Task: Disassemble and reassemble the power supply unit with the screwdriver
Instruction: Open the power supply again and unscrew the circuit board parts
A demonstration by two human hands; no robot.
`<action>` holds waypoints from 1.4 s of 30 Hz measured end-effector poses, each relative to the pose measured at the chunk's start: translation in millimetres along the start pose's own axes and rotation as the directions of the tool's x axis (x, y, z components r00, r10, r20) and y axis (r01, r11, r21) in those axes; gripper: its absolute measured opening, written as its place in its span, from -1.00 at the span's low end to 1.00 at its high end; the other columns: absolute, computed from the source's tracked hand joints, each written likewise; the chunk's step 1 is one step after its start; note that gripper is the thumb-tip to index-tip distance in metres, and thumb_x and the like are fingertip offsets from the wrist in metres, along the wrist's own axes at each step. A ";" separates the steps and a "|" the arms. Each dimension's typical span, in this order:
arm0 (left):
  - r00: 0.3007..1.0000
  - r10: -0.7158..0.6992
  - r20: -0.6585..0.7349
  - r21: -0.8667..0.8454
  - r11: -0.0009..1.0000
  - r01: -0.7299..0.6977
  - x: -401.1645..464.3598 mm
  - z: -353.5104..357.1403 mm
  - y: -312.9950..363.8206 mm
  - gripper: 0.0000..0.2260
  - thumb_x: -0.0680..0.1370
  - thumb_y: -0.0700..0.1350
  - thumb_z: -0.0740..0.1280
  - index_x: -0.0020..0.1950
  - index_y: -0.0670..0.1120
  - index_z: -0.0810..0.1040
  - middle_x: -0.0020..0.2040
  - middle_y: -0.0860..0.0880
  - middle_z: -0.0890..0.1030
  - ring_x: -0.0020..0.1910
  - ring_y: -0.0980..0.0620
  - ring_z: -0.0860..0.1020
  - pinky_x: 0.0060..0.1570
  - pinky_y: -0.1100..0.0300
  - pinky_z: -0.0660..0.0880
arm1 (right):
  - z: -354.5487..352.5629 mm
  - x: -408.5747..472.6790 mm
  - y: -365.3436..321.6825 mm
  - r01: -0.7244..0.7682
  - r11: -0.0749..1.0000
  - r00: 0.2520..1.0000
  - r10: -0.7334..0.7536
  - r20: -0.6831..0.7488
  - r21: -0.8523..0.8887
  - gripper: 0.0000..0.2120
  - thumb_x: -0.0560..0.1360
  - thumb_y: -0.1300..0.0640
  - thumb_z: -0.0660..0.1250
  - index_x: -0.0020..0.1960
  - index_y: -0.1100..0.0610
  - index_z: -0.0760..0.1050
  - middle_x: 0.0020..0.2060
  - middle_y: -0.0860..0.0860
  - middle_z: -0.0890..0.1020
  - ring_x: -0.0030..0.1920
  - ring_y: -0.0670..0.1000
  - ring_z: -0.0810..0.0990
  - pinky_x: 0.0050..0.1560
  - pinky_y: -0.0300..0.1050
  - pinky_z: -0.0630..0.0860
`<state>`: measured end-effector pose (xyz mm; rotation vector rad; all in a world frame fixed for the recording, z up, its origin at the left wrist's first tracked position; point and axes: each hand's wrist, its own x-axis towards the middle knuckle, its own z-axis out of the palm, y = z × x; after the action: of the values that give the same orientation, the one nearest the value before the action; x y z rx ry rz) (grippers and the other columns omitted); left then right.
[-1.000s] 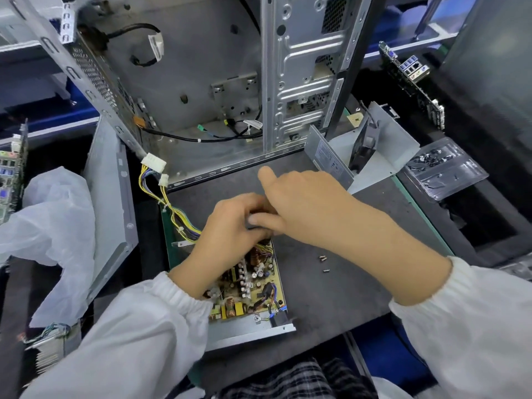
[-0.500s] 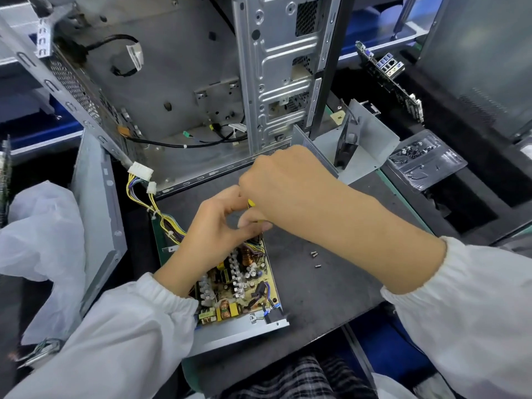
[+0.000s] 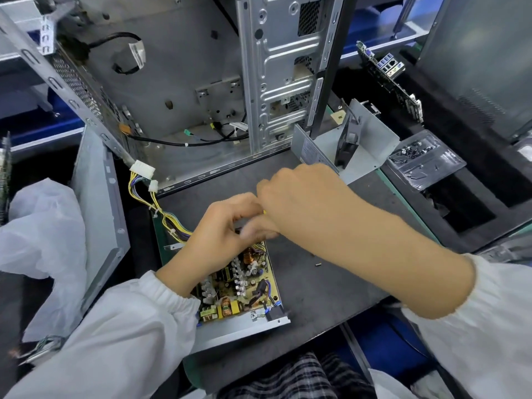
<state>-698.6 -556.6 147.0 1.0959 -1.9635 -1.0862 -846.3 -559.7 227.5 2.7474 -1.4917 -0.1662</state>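
The opened power supply unit (image 3: 239, 286) lies on the dark mat, its yellow circuit board bare in a grey metal tray. Its yellow and purple wire bundle (image 3: 161, 214) runs up left to white connectors. My right hand (image 3: 299, 203) is curled around the screwdriver, of which only a yellow sliver (image 3: 263, 212) shows, above the board's far end. My left hand (image 3: 224, 226) sits right beside it with fingers curled at the tool's lower part; what they pinch is hidden. The unit's grey cover with the black fan (image 3: 348, 142) stands at the back right.
An open computer case (image 3: 276, 82) rises behind the mat. A loose screw (image 3: 317, 265) lies right of the unit. A clear bag of screws (image 3: 423, 159) sits at the right, a motherboard (image 3: 394, 79) behind it. A side panel (image 3: 98, 208) and white plastic bag (image 3: 40, 234) are on the left.
My right hand has closed from an extended-thumb pose into a fist over the screwdriver and shifted slightly. My left hand has stayed at the board's far end. The view has drifted a little.
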 end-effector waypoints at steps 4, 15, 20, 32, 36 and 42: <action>0.993 -0.064 0.099 -0.062 0.996 0.070 -1.4 -6.2 -7.5 -0.78 0.48 -0.22 0.46 0.10 -0.04 0.61 -0.01 0.17 0.69 0.07 0.24 0.61 0.13 0.28 0.47 | -4.6 -1.4 9.1 0.188 0.977 0.974 -0.199 0.107 0.100 -0.74 0.51 0.18 0.31 0.10 0.02 0.27 -0.24 -0.06 0.17 -0.43 -0.12 0.15 -0.48 -0.19 0.03; 0.996 -0.062 0.071 -0.068 0.995 0.067 2.2 -11.0 -7.2 -0.84 0.42 -0.11 0.54 -0.05 -0.07 0.65 -0.06 -0.12 0.66 -0.02 -0.04 0.63 0.07 0.00 0.51 | 3.5 -3.7 8.7 0.179 0.963 0.980 -0.193 0.052 0.199 -0.71 0.56 0.02 0.25 0.24 0.01 0.31 -0.23 -0.02 0.30 -0.32 0.00 0.33 -0.47 -0.19 0.09; 0.989 -0.042 0.145 -0.085 0.995 0.054 6.9 -15.8 0.2 -0.77 0.35 -0.03 0.56 -0.05 0.16 0.64 -0.03 0.07 0.67 0.02 0.14 0.62 0.13 0.32 0.46 | 1.2 1.2 7.0 0.124 0.991 0.991 -0.126 0.046 0.053 -0.68 0.56 -0.11 0.20 0.20 0.07 0.34 -0.32 0.02 0.33 -0.26 0.08 0.33 -0.47 -0.16 0.05; 0.972 -0.074 0.223 -0.081 0.992 0.095 15.1 -25.8 -2.3 -0.82 0.42 -0.10 0.45 0.01 -0.03 0.61 0.00 -0.01 0.65 0.08 0.11 0.59 0.23 0.20 0.42 | -5.2 7.5 13.8 0.201 0.979 0.979 -0.202 0.036 0.041 -0.80 0.57 0.04 0.25 0.17 0.02 0.35 -0.13 -0.08 0.27 -0.28 -0.03 0.39 -0.48 -0.22 0.07; 0.986 -0.043 0.161 -0.126 0.990 0.064 18.6 -23.7 -2.1 -0.66 0.33 -0.08 0.53 0.06 -0.07 0.58 0.01 -0.12 0.65 0.09 0.02 0.61 0.21 0.18 0.45 | -6.6 16.4 7.8 0.083 0.979 0.996 -0.084 0.005 -0.187 -0.55 0.53 -0.30 0.08 -0.08 0.08 0.46 -0.38 0.03 0.35 -0.26 0.10 0.44 -0.47 -0.17 0.04; 0.988 -0.012 0.153 -0.075 0.997 0.024 20.2 -26.2 -6.6 -0.86 0.46 -0.19 0.49 -0.01 -0.02 0.67 -0.03 0.05 0.68 0.04 0.16 0.60 0.11 0.27 0.44 | -4.4 10.2 18.3 0.121 0.992 0.993 -0.121 0.011 0.022 -0.72 0.53 -0.15 0.18 0.03 0.06 0.40 -0.15 0.01 0.39 -0.23 0.01 0.40 -0.44 -0.14 0.15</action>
<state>-684.0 -585.7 155.8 1.0177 -2.0139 -1.2784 -855.6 -578.4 232.1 2.8600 -1.3380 -0.1695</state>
